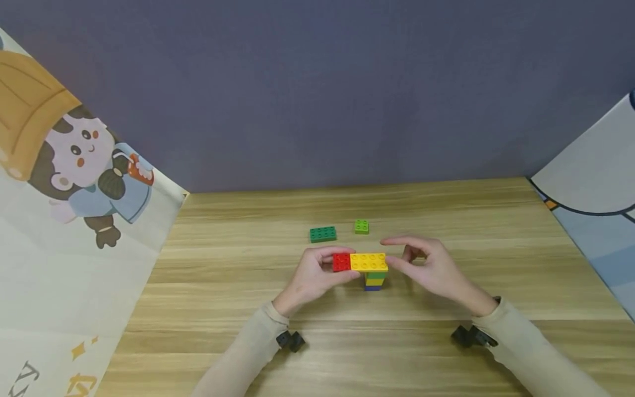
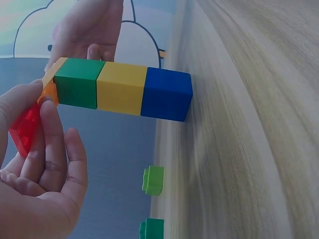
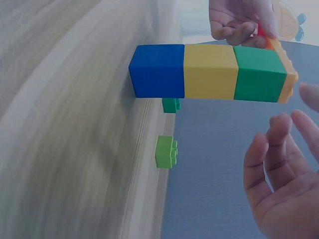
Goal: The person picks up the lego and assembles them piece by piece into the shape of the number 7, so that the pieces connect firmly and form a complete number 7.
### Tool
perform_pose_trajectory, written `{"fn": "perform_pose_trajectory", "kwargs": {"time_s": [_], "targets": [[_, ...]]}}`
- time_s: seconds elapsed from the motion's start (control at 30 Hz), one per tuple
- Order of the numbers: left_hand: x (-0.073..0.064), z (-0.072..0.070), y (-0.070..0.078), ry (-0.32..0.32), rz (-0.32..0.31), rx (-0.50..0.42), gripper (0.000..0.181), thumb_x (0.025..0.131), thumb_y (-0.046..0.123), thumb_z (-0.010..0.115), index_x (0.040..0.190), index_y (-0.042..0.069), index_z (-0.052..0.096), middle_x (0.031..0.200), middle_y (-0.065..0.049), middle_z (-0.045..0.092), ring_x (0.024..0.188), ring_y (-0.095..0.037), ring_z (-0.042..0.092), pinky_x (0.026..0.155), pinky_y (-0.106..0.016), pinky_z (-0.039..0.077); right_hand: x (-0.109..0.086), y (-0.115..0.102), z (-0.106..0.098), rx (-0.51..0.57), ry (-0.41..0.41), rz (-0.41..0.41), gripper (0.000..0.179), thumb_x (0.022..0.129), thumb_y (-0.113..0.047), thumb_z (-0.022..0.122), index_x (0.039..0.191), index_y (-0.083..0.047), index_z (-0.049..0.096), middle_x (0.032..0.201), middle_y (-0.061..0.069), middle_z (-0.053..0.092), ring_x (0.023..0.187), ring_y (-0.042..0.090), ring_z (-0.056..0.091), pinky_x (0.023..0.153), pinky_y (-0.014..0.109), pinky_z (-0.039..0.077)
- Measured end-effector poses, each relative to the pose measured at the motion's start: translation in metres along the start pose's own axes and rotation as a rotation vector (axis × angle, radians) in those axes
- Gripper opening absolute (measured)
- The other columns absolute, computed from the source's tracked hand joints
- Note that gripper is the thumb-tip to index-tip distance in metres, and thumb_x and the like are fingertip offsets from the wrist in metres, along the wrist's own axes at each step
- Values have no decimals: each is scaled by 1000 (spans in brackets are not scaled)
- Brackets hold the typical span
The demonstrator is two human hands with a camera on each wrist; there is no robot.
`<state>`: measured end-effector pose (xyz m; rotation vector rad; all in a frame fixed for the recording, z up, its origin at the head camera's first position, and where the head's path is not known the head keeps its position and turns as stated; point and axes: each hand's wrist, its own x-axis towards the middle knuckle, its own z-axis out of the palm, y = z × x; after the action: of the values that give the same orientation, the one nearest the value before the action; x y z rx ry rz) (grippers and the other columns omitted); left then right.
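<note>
A tower of a blue brick, a yellow brick and a green brick stands on the table. Across its top lies a long yellow brick, reaching out to the left. A red brick adjoins its left end; how they join is hidden. With thumb and fingers, my left hand pinches the long yellow brick near the red one. My right hand is at the tower's right, thumb and forefinger spread, nothing held; its thumb tip is close to the yellow brick's end.
Behind the tower, a dark green brick and a small light green brick lie on the wooden table. A dark wall rises at the table's back edge, with printed panels at both sides.
</note>
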<state>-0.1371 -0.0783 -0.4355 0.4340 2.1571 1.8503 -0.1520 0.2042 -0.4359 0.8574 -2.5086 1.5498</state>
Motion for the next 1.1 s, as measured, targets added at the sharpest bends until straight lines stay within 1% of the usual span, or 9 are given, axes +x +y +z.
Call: {"fn": "perform_pose_trajectory", "kwargs": {"time_s": [0.07,0.13,0.23,0.37,0.5,0.63,0.7,0.9,1.1], "targets": [[0,0,0,3,-7,3,43,91,9,85,132,3,73,123,-17,79,95,-8,75,78,-20,60,3,0,-1,-16,-5,17,33,94,-4,80,125,-15,77,88,-6,70,62,7,55,52,26,45],[-1,0,1,3,-11,7,43,91,10,85,132,4,73,123,-16,79,95,-8,75,78,-20,60,6,1,-2,-26,-10,31,31,94,-5,80,124,-13,77,88,-4,71,63,7,55,53,26,45],[0,0,1,5,-12,13,43,91,11,85,132,4,73,124,-16,79,96,-8,75,78,-20,60,10,3,-5,-31,-15,43,29,95,-6,79,124,-11,77,86,-2,72,62,8,54,53,25,43],[-1,0,2,10,-16,27,43,91,12,85,132,5,73,123,-15,79,95,-9,75,78,-21,60,16,7,-8,-44,-30,66,26,97,-9,78,123,-12,78,81,-4,69,60,9,52,51,24,40],[-3,0,2,16,-25,45,44,91,14,86,132,6,74,123,-14,79,95,-9,75,79,-21,60,22,9,-10,-67,-71,122,25,98,-15,78,123,-14,78,82,-4,69,60,9,53,51,24,40],[-4,0,3,19,-27,56,44,91,15,86,132,7,74,123,-13,79,95,-10,75,80,-22,60,28,10,-9,-82,-121,160,28,98,-21,79,125,-14,77,75,0,68,60,10,52,50,25,41],[-4,0,3,18,-27,53,44,91,15,86,132,7,74,123,-13,79,95,-10,75,80,-22,60,31,11,-9,-89,-138,171,29,97,-22,80,125,-15,77,72,0,66,59,10,51,50,25,41],[-5,1,4,18,-43,41,45,90,15,86,133,7,74,123,-13,79,95,-10,75,80,-22,60,37,16,-6,-114,-175,195,31,95,-23,83,125,-15,77,67,-5,62,55,10,49,48,25,41],[-5,2,5,30,-58,41,46,90,16,86,133,6,73,122,-13,80,94,-11,75,79,-22,60,45,20,-3,-147,-220,166,35,95,-22,82,127,-10,76,68,-6,64,53,9,49,47,25,42]]}}
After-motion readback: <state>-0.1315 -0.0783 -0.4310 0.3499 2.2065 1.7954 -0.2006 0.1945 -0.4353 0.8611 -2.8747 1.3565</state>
